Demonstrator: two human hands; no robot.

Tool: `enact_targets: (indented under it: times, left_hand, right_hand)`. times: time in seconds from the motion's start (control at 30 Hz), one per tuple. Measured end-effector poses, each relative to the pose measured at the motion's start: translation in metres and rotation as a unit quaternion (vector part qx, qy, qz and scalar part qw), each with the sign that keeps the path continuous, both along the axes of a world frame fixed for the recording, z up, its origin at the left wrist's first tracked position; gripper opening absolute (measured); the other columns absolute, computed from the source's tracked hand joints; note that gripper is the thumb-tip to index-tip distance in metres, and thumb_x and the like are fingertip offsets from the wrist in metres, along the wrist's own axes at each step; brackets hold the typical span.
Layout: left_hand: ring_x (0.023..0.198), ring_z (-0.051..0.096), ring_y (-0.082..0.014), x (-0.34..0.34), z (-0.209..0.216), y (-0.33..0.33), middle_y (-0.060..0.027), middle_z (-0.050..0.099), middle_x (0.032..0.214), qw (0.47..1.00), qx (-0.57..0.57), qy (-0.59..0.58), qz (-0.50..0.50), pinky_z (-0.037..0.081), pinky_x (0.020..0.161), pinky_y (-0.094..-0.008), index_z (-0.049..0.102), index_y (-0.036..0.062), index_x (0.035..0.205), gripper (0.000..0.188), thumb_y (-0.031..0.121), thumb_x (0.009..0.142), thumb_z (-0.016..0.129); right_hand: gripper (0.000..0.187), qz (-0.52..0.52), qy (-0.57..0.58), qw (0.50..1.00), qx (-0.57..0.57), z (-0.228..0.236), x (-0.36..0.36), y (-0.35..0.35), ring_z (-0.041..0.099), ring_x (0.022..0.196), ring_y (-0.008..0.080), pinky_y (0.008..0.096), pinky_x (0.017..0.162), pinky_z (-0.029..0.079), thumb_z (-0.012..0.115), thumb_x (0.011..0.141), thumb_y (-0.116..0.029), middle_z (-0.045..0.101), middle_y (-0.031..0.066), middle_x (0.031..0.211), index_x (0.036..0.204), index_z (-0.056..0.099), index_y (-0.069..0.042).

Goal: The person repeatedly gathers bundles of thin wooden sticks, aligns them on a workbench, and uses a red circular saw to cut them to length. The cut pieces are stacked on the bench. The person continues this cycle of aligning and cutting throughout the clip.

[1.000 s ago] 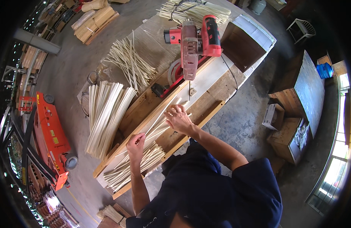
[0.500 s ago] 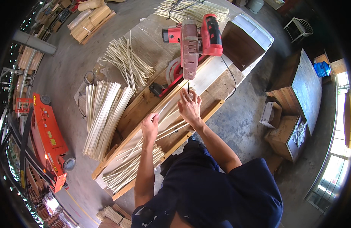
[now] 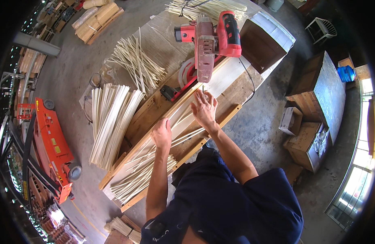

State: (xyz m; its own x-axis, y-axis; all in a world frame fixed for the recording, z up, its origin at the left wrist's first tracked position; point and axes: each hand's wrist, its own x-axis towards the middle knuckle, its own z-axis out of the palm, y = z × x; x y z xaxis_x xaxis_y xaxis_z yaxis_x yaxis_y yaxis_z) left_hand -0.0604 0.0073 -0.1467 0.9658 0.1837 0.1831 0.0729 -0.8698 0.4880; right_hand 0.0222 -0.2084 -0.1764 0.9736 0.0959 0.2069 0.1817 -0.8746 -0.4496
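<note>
A red-and-black miter saw [image 3: 204, 53] stands on the far part of the wooden workbench, its dusty blade guard above the long wooden fence. Just on the near side of that guard is my right hand [image 3: 205, 109], its fingers bent down against the fence; whatever lies under them is hidden. My left hand [image 3: 161, 133] is closed at the fence, farther down to the left, and what it pinches cannot be made out. Several thin pale wooden sticks [image 3: 145, 179] lie in the trough of the bench [image 3: 226, 118], below and right of my left hand.
Left of the fence lie a thick bundle of pale sticks [image 3: 114, 126] and a looser pile [image 3: 136, 63]. More sticks [image 3: 195, 8] lie at the far end. An open box [image 3: 262, 42] stands right of the saw, near its black cable [image 3: 250, 79]. An orange wheeled machine [image 3: 53, 142] stands at left.
The view has shifted slightly. My left hand has turned a little at the fence, hiding its fingertips more. My right hand stays beside the saw, its fingers slightly rearranged.
</note>
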Motion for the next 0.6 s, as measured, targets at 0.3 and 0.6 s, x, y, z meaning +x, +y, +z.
enact_targets:
  times: [0.3, 0.6]
  left_hand:
    - [0.111, 0.073, -0.0393, -0.077, 0.004, 0.030, -0.0114, 0.080, 0.117, 1.000, 0.000, 0.006, -0.014, 0.057, 0.104, -0.0533, 0.085, 0.0089, 0.115, 0.015, 0.013, 0.101, 0.085]
    - [0.097, 0.078, -0.0375, -0.076, -0.006, 0.030, -0.0140, 0.082, 0.108, 0.997, 0.016, 0.019, -0.075, 0.061, 0.090, -0.0514, 0.081, 0.0075, 0.113, 0.009, 0.011, 0.104, 0.082]
  right_hand:
    - [0.064, -0.019, 0.017, 0.999, 0.022, -0.004, -0.001, -0.002, 0.050, 0.155, 0.0352, 0.0671, 0.127, 0.036, 0.081, 0.101, -0.025, 0.059, 0.0065, 0.171, 0.161, 0.063, -0.011]
    - [0.052, -0.027, 0.019, 0.999, 0.024, -0.002, 0.005, 0.002, 0.049, 0.155, 0.0371, 0.0671, 0.127, 0.035, 0.077, 0.106, -0.032, 0.062, 0.0057, 0.165, 0.155, 0.070, -0.013]
